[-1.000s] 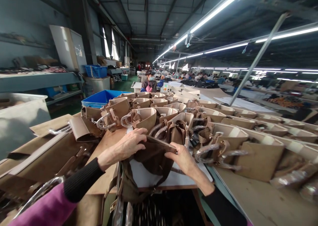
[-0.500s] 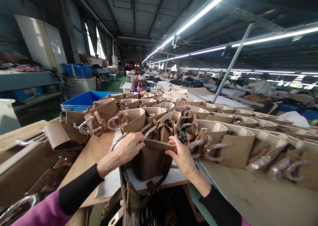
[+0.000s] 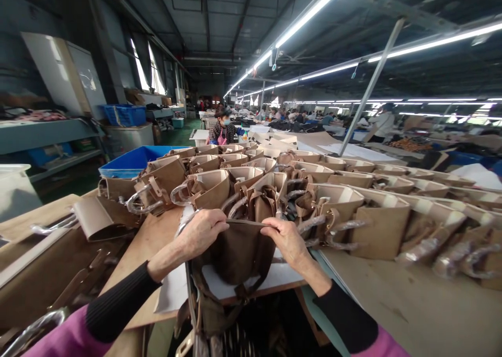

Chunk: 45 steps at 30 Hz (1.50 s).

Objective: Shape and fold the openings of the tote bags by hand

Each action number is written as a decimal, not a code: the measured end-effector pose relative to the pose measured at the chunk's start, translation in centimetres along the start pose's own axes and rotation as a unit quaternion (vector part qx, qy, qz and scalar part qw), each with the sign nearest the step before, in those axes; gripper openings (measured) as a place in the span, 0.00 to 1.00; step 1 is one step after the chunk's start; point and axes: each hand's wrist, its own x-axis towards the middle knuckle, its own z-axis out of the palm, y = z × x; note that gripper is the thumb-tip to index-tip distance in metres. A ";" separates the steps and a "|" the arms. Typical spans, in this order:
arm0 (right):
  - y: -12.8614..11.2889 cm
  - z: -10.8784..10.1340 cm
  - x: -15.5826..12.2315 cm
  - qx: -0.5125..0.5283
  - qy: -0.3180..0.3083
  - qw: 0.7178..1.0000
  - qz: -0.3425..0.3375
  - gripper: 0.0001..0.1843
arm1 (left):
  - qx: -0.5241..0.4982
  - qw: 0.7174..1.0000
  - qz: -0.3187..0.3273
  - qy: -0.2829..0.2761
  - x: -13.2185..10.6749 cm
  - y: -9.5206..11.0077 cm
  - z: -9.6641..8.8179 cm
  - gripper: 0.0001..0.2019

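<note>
Between my hands hangs a dark brown handbag (image 3: 243, 252), its top edge stretched level over the front of the table. My left hand (image 3: 204, 234) pinches that edge at the left, fingers curled over it. At the right, my right hand (image 3: 288, 242) grips the same edge between thumb and forefinger. Straps dangle below the bag into the shadow under the table edge. Just beyond my hands, a tan handbag (image 3: 269, 192) stands among rows of similar ones, many with plastic-wrapped handles.
A blue bin (image 3: 137, 161) stands behind the bags at the left. More brown bags (image 3: 35, 263) lie at my left beside a brown board (image 3: 137, 263). A co-worker (image 3: 222, 129) wearing a mask sits beyond the rows. A metal pole (image 3: 371, 88) slants up at the right.
My right hand has shifted its grip a little left along the bag's top edge, and its fingers have closed. My left hand has stayed nearly still. The view has shifted slightly.
</note>
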 end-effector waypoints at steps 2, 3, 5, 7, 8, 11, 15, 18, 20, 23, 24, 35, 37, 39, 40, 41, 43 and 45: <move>0.1 0.1 0.0 -0.010 -0.001 1.000 -0.004 0.09 | 0.006 1.000 0.000 -0.003 0.0 0.1 0.1 0.10; 0.1 0.1 0.1 -0.018 0.000 1.000 -0.007 0.09 | 0.010 1.000 0.001 -0.004 0.1 0.2 0.1 0.10; 0.1 0.1 0.1 -0.039 0.001 0.999 -0.016 0.09 | 0.017 1.000 0.000 0.000 0.2 0.2 0.2 0.09; 0.1 0.1 0.2 -0.067 0.004 0.997 -0.028 0.09 | 0.020 1.000 -0.009 0.008 0.4 0.2 0.3 0.09; 0.1 0.1 0.2 -0.083 0.006 0.996 -0.035 0.09 | 0.020 1.000 -0.016 0.013 0.5 0.2 0.4 0.08; -0.3 0.1 0.4 -0.141 0.013 0.988 -0.062 0.09 | 0.020 0.999 -0.031 0.023 0.6 0.2 0.4 0.08; -1.6 0.3 0.8 -0.221 0.005 0.970 -0.100 0.09 | 0.021 0.998 -0.046 0.027 0.7 0.4 0.4 0.07; -2.7 0.8 1.2 -0.264 -0.005 0.957 -0.117 0.09 | 0.017 0.997 -0.060 0.035 0.7 0.4 0.5 0.07; -3.3 1.3 1.5 -0.284 -0.010 0.951 -0.124 0.09 | 0.010 0.997 -0.067 0.042 0.7 0.4 0.6 0.06; -3.6 2.1 2.0 -0.302 -0.009 0.944 -0.129 0.09 | 0.001 0.996 -0.073 0.052 0.8 0.3 0.8 0.06; -3.6 2.4 2.2 -0.307 -0.008 0.943 -0.129 0.08 | 0.000 0.996 -0.075 0.054 0.8 0.3 0.8 0.06; -4.6 4.7 3.4 -0.323 -0.030 0.934 -0.151 0.08 | 0.005 0.995 -0.083 0.048 1.1 0.0 0.9 0.08; -4.7 4.8 3.5 -0.327 -0.032 0.932 -0.155 0.08 | 0.020 0.996 -0.078 0.040 0.6 0.4 0.4 0.07; -4.5 4.6 3.6 -0.335 -0.028 0.929 -0.155 0.07 | 0.057 0.995 -0.073 0.036 -0.2 0.7 -0.4 0.05; -4.4 4.4 3.5 -0.340 -0.025 0.927 -0.155 0.06 | 0.080 0.993 -0.080 0.032 -0.7 0.8 -0.8 0.10; -4.2 4.1 3.4 -0.345 -0.021 0.926 -0.154 0.06 | 0.101 0.990 -0.095 0.024 -1.1 0.7 -1.2 0.16; -3.9 3.5 2.9 -0.355 -0.017 0.921 -0.157 0.06 | 0.102 0.986 -0.135 -0.008 -1.6 0.0 -1.8 0.24; -3.5 2.8 2.3 -0.363 -0.020 0.917 -0.163 0.07 | 0.034 0.988 -0.138 -0.057 -1.5 -1.0 -2.0 0.25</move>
